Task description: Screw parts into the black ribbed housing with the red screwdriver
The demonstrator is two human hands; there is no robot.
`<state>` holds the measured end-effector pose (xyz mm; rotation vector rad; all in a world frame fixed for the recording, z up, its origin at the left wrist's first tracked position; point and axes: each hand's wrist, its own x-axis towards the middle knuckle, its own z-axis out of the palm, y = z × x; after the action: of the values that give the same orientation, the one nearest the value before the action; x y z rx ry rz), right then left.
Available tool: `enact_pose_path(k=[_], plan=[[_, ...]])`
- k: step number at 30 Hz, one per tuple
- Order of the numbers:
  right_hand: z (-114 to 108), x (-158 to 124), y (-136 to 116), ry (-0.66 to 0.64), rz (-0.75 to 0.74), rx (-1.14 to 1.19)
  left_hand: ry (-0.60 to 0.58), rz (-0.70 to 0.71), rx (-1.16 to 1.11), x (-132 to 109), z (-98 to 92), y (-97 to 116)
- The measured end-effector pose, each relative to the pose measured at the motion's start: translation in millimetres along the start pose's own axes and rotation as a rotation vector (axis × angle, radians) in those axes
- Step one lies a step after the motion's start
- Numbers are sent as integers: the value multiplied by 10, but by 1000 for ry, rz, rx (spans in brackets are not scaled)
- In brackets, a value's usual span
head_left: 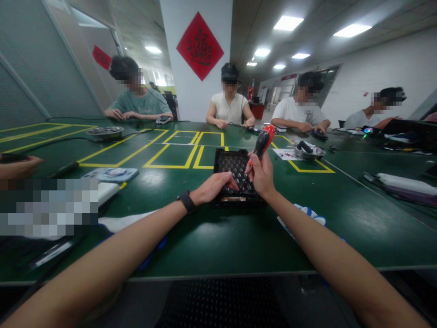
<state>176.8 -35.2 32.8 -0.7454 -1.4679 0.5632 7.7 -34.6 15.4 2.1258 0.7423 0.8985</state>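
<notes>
A black perforated device (231,165) lies flat on the green table (211,237) in front of me. My left hand (213,187) rests on its near left part, fingers laid flat on the surface and steadying it; a dark watch sits on that wrist. My right hand (261,173) is closed around a screwdriver with a red and black handle (263,140). The handle points up and away, the thin shaft slants down to the device's top. The tip is too small to make out.
Several other people sit along the far side. A metal bowl (104,132) stands far left, another bowl (308,151) with parts at right. A white and blue cloth (307,214) lies under my right forearm. Yellow tape marks the table. Someone's hand (18,166) is at the left edge.
</notes>
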Motion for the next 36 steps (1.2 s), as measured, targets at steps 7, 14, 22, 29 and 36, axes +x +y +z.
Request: enact_pose_path(k=[7, 14, 22, 29, 36], plan=[[5, -5, 9, -6, 10, 6, -21, -14, 14, 5, 8, -9], [0, 26, 16, 56, 43, 27, -31, -19, 14, 6, -1, -9], [10, 41, 21, 91, 79, 36, 72, 1, 105, 33, 24, -36], [-33, 111, 212, 179, 222, 77, 433, -137, 475, 87, -130, -363], [-93, 190, 370, 161, 511, 290, 329, -286, 484, 52, -277, -618]])
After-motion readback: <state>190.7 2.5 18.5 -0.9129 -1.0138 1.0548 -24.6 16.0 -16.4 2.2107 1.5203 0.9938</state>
